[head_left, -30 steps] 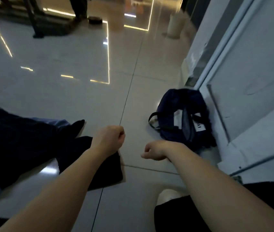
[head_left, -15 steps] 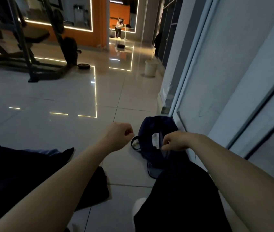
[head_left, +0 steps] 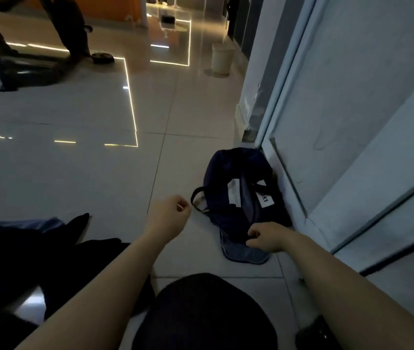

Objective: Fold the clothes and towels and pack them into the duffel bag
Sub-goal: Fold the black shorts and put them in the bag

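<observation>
A navy duffel bag (head_left: 238, 198) lies open on the tiled floor against the wall, white labels showing inside and a black handle loop at its left. My right hand (head_left: 266, 237) hovers with curled fingers over the bag's near flap; I cannot tell whether it touches the fabric. My left hand (head_left: 169, 214) is a loose fist just left of the handle and holds nothing. A heap of dark clothes (head_left: 11, 253) with a blue garment (head_left: 49, 222) on it lies at the left.
My knee in dark trousers (head_left: 201, 314) fills the bottom middle. A pale wall and door frame (head_left: 352, 122) run along the right. Further off stand a white bin (head_left: 222, 58), a gym machine frame (head_left: 24, 51) and a round disc (head_left: 102, 58) on the floor.
The view tipped up and came back down. My right hand moved from the bare floor to the bag's near end, and my left hand came closer to the handle.
</observation>
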Demonstrator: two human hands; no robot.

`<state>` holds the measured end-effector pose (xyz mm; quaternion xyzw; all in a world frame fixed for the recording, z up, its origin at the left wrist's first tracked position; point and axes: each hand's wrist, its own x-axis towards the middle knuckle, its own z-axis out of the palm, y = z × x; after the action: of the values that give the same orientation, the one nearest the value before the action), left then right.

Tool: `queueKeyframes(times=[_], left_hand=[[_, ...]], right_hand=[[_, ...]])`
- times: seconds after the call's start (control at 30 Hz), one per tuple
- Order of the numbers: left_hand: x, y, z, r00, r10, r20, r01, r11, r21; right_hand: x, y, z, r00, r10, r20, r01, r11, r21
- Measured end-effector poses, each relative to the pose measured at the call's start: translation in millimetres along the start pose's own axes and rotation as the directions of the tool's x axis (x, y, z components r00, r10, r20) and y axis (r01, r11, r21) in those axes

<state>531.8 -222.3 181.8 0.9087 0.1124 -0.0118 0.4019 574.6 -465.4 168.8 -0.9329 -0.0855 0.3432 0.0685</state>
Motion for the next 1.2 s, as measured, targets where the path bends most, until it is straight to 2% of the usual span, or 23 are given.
queueKeyframes(times=[0.1,0.17,0.33,0.43,0.6,0.8,0.9,0.97,1.03,1.1,1.17,1.2], left_hand=[[13,-33,42,0.99,-0.018,0.142,0.017,1.0,0.012],[27,-50,71,0.983,-0.046,0.178,0.051,0.998,-0.029],[55,-88,133,0.963,-0.115,0.243,0.149,0.981,-0.126],[64,-112,149,0.957,-0.15,0.249,0.192,0.969,-0.156],[77,-140,149,0.938,-0.265,0.221,0.316,0.919,-0.237],[73,-137,154,0.935,-0.287,0.21,0.338,0.9,-0.273],[64,-133,156,0.951,-0.265,0.158,0.299,0.918,-0.259],[57,-134,157,0.974,-0.208,0.095,0.225,0.944,-0.239],[51,-138,158,0.996,-0.066,0.062,0.072,0.991,-0.11],[46,-145,165,0.989,0.109,0.095,-0.117,0.989,0.086],[46,-149,174,0.955,0.241,0.171,-0.276,0.935,0.224],[47,-151,179,0.939,0.275,0.205,-0.324,0.906,0.272]], right_hand=[[51,3,13,0.999,0.005,0.049,-0.002,0.999,-0.048],[85,7,20,0.998,0.022,0.052,-0.02,0.999,-0.033],[167,25,44,0.998,0.047,-0.046,-0.042,0.994,0.096],[208,34,57,0.988,0.056,-0.146,-0.043,0.995,0.095],[235,22,91,0.996,0.091,0.007,-0.089,0.983,-0.163],[200,-4,122,0.998,-0.015,0.059,0.023,0.989,-0.144],[174,-22,146,0.99,-0.095,0.1,0.107,0.988,-0.114],[155,-32,166,0.982,-0.142,0.124,0.157,0.98,-0.122],[141,-40,181,0.97,-0.191,0.151,0.21,0.97,-0.121],[131,-45,189,0.954,-0.241,0.18,0.26,0.962,-0.088],[123,-48,190,0.953,-0.275,0.124,0.268,0.961,0.072],[120,-48,187,0.965,-0.261,0.013,0.253,0.946,0.204]])
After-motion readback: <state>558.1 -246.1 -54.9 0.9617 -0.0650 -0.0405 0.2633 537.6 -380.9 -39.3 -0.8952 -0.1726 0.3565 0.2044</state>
